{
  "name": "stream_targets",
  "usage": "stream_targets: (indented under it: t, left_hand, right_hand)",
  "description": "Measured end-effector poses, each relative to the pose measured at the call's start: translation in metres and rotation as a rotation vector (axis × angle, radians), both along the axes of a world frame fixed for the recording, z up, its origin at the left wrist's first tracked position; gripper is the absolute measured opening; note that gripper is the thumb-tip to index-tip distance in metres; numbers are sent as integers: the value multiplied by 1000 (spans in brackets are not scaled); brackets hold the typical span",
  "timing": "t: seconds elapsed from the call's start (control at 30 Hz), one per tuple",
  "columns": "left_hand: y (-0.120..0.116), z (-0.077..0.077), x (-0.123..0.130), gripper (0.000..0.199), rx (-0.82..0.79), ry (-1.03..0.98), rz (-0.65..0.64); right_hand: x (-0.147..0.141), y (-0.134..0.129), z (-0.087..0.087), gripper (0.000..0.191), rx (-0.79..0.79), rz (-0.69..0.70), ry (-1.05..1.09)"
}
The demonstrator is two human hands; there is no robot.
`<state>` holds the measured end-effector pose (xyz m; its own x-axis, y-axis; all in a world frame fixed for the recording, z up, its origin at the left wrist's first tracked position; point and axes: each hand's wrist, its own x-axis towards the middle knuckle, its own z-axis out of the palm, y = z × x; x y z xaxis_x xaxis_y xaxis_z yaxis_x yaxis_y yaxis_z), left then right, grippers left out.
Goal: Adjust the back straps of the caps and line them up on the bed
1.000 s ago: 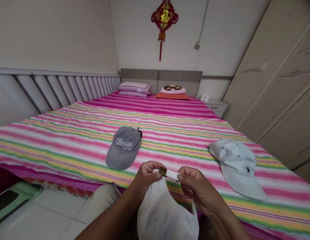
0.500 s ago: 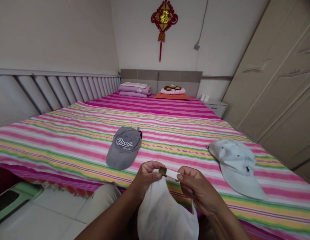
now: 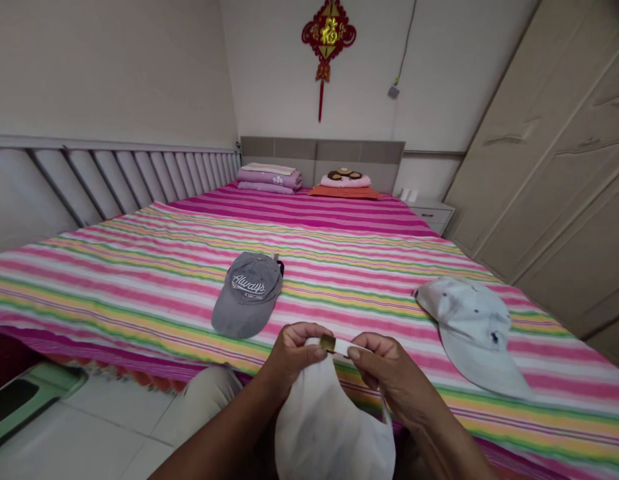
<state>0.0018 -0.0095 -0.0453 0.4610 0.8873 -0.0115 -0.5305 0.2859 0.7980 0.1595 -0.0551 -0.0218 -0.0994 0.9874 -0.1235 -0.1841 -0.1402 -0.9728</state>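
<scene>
A white cap (image 3: 334,420) hangs below my hands at the near edge of the bed. My left hand (image 3: 292,357) pinches its back strap beside a brass-coloured buckle (image 3: 328,343). To the right of the buckle, my right hand (image 3: 389,370) grips the white strap (image 3: 342,347) between thumb and fingers. A grey cap (image 3: 249,293) with white lettering lies on the bed beyond my left hand. On the right lies a pale cap (image 3: 472,330) with a small dark emblem, its brim toward me.
A striped sheet (image 3: 139,267) covers the bed. Folded purple bedding (image 3: 269,179) and a pink pile (image 3: 345,182) sit near the headboard (image 3: 359,155). A green stool (image 3: 44,390) stands at lower left, a wardrobe (image 3: 549,180) at right.
My right hand has shifted slightly left, closer to the buckle, so less strap shows between my hands. The buckle has moved a little to the right. Both other caps lie unmoved.
</scene>
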Motion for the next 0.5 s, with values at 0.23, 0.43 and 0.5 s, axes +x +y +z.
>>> stream_targets:
  t: [0.23,0.43,0.5]
  left_hand:
    - [0,0,0,26,73,31,6]
    - [1,0,1,24,117,34,8]
    - [1,0,1,24,148,34,6]
  right_hand:
    - [0,2,3,30,14,22,-109]
    - [-8,-1,3,27,-2,-24,-12]
    - [-10,-1,2,26,-8,-35,2]
